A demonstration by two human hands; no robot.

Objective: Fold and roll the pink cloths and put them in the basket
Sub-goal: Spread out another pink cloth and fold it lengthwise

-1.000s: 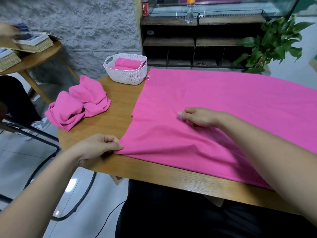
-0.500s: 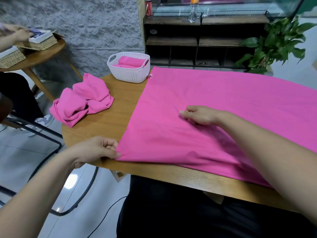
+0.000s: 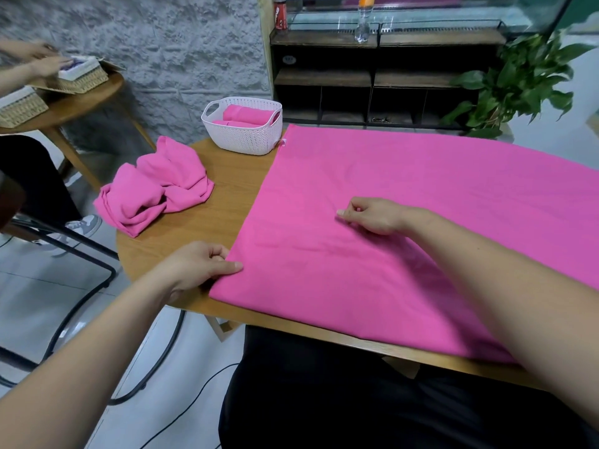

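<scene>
My left hand (image 3: 201,267) holds the near left corner of the big pink cloth (image 3: 405,228), close to the near left edge of the surface (image 3: 210,228). The thumb lies flat on top and the other fingers (image 3: 215,252) are curled in at the hem. My right hand (image 3: 372,215) rests on the cloth further in, with its fingers curled and the thumb and forefinger tips down on the fabric. I cannot tell whether they pinch it or only press on it.

The cloth lies spread flat over the right part of the surface, from the near edge to the far edge, and runs out of view on the right. Its far left corner sits just beside the white basket (image 3: 243,134) at the far edge, where 2 rolled cloths (image 3: 246,113) show inside. A crumpled heap of pink cloth (image 3: 155,189) sits at the left edge, apart from both.

Beyond the surface are a dark shelf unit (image 3: 372,76) and a green plant (image 3: 525,82). At far left, another person's hands (image 3: 45,64) are at a wicker basket (image 3: 82,77) on a second round table.
</scene>
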